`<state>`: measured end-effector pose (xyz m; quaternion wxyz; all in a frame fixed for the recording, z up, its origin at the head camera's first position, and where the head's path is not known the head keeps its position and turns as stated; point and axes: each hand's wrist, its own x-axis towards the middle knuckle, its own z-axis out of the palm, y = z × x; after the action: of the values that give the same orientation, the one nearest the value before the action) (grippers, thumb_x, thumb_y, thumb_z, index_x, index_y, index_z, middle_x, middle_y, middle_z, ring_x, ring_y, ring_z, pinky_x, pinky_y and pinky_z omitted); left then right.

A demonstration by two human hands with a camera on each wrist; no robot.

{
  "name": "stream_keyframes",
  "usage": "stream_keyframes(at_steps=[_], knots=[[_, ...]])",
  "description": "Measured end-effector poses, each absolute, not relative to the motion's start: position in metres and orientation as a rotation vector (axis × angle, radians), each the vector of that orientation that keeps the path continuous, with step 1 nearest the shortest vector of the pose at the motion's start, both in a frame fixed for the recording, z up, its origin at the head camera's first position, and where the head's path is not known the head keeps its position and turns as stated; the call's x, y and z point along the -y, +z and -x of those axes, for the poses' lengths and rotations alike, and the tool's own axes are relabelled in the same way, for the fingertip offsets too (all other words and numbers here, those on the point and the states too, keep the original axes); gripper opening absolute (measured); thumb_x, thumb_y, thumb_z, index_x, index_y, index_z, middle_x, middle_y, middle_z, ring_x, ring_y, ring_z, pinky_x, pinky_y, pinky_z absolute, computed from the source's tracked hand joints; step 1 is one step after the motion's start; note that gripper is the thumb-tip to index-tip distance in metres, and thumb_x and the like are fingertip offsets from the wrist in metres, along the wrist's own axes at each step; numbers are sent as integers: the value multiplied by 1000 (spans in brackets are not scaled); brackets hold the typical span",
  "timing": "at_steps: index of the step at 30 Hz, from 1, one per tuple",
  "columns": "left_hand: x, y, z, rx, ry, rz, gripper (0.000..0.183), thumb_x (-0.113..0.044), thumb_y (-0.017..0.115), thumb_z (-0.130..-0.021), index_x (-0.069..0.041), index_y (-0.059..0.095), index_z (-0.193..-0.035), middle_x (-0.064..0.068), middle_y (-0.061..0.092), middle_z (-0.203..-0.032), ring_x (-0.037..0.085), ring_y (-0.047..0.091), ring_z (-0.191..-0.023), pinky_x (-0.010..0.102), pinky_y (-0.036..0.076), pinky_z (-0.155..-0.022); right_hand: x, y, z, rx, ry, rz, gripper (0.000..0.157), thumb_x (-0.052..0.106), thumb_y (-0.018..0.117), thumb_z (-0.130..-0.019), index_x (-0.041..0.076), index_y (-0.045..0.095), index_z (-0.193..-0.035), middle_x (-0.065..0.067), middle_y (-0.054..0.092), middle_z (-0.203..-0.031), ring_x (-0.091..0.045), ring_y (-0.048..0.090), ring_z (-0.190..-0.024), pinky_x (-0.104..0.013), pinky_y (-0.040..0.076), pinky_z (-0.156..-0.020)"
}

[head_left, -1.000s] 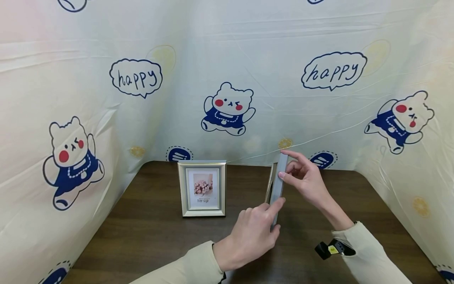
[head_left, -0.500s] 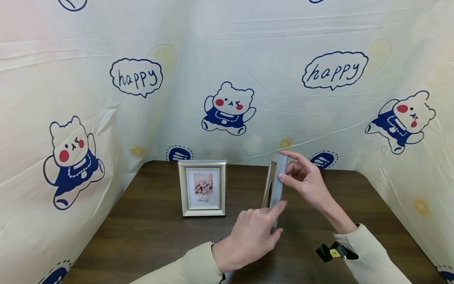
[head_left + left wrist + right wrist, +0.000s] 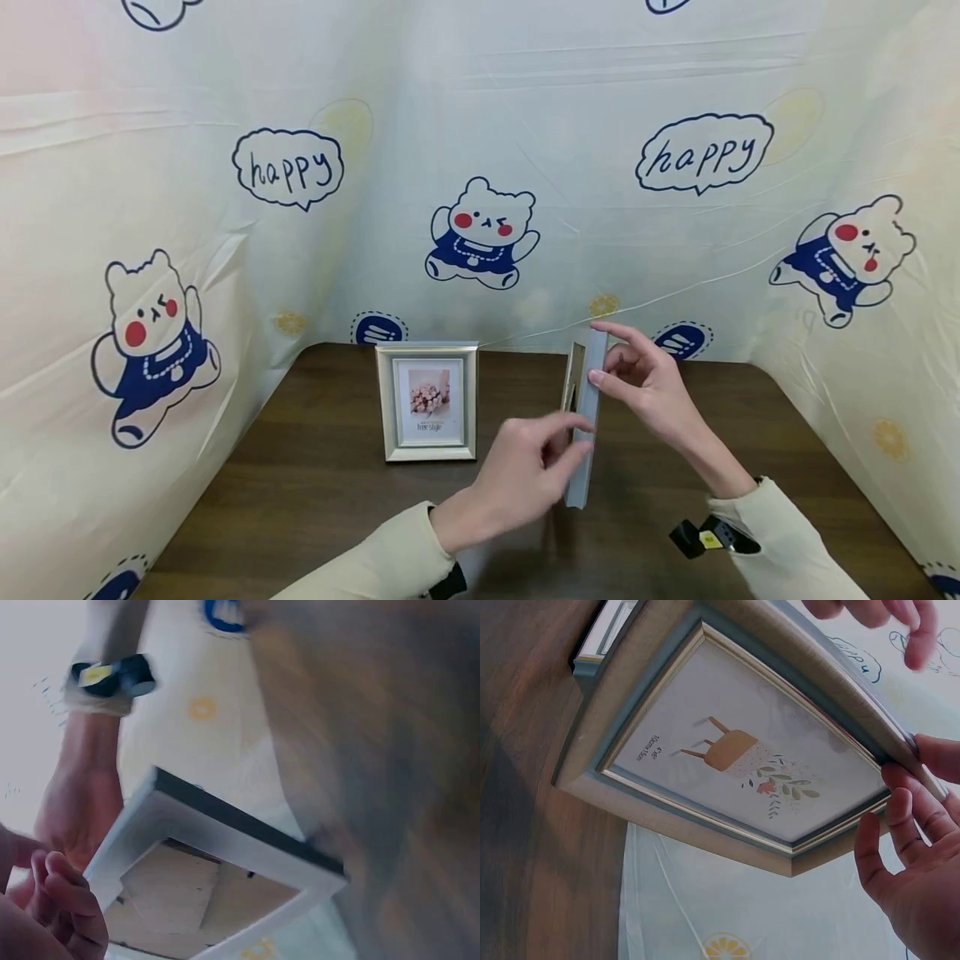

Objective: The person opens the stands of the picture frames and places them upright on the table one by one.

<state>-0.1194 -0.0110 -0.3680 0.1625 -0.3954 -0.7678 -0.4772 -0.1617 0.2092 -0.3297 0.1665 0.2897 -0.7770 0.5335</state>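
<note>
I hold a grey-edged picture frame (image 3: 584,467) upright and edge-on over the dark wooden table (image 3: 315,492). My right hand (image 3: 609,358) grips its top edge, with the thumb on the front and the fingers over the top. My left hand (image 3: 581,440) pinches its near edge halfway down, on the back side. The left wrist view shows the frame's back (image 3: 225,855) with a folding stand. The right wrist view shows its front (image 3: 735,757), a print of a chair with flowers, with my right fingers (image 3: 907,847) on its rim.
A silver frame (image 3: 427,402) with a flower photo stands upright at the back left of the table. A cream cloth with bear prints (image 3: 480,125) walls in the table at the back and on both sides. A small black device (image 3: 705,535) sits at my right wrist.
My left hand has let go of the frame's lower edge and moved up and left to its middle. The frame's bottom end now shows. The right hand has kept its grip.
</note>
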Motion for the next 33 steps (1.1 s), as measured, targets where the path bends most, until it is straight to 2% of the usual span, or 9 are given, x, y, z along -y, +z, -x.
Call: stream_keyframes(at_steps=[3, 6, 10, 15, 19, 26, 33], knots=[[17, -364, 126, 2183, -1659, 892, 11, -8, 72, -99, -12, 77, -108, -9, 60, -69, 4, 54, -60, 21, 46, -57, -209, -329, 161, 2217, 1510, -807, 57, -7, 71, -95, 10, 57, -148, -8, 68, -84, -21, 60, -73, -30, 50, -68], [20, -361, 135, 2240, -1811, 704, 13, -9, 73, -97, -12, 77, -109, -5, 69, -84, 11, 64, -77, 28, 55, -73, -210, -328, 160, 2221, 1493, -801, 58, -6, 71, -95, 10, 57, -149, -8, 67, -84, -21, 60, -72, -29, 49, -68], [22, -362, 144, 2348, -1898, 636, 22, -14, 75, -99, -10, 74, -120, 5, 73, -107, 20, 70, -100, 39, 57, -90, -211, -327, 160, 2219, 1500, -806, 57, -7, 71, -95, 9, 56, -148, -9, 68, -84, -22, 59, -72, -29, 49, -67], [19, -366, 151, 2472, -2043, 584, 47, -23, 75, -99, -17, 62, -143, 10, 66, -127, 26, 67, -117, 45, 55, -95, -210, -327, 160, 2212, 1515, -823, 57, -7, 70, -95, 6, 55, -148, -9, 68, -84, -21, 59, -71, -29, 49, -66], [16, -367, 155, 2549, -2126, 536, 56, -26, 75, -99, -20, 54, -151, 11, 64, -129, 26, 65, -118, 48, 54, -97, -210, -328, 161, 2216, 1509, -828, 58, -7, 70, -96, 8, 55, -149, -9, 67, -84, -21, 59, -70, -29, 48, -65], [15, -366, 157, 2602, -2259, 569, 62, -24, 72, -102, -12, 45, -156, 13, 65, -130, 28, 67, -117, 51, 54, -100, -212, -329, 162, 2219, 1531, -802, 57, -7, 70, -95, 6, 56, -148, -7, 67, -85, -21, 58, -70, -29, 48, -65], [16, -368, 159, 2549, -2362, 624, 53, -19, 71, -103, -8, 52, -150, 11, 66, -125, 26, 67, -115, 49, 56, -97, -214, -329, 163, 2222, 1535, -793, 57, -7, 70, -96, 10, 57, -149, -8, 67, -85, -21, 57, -71, -29, 47, -65]])
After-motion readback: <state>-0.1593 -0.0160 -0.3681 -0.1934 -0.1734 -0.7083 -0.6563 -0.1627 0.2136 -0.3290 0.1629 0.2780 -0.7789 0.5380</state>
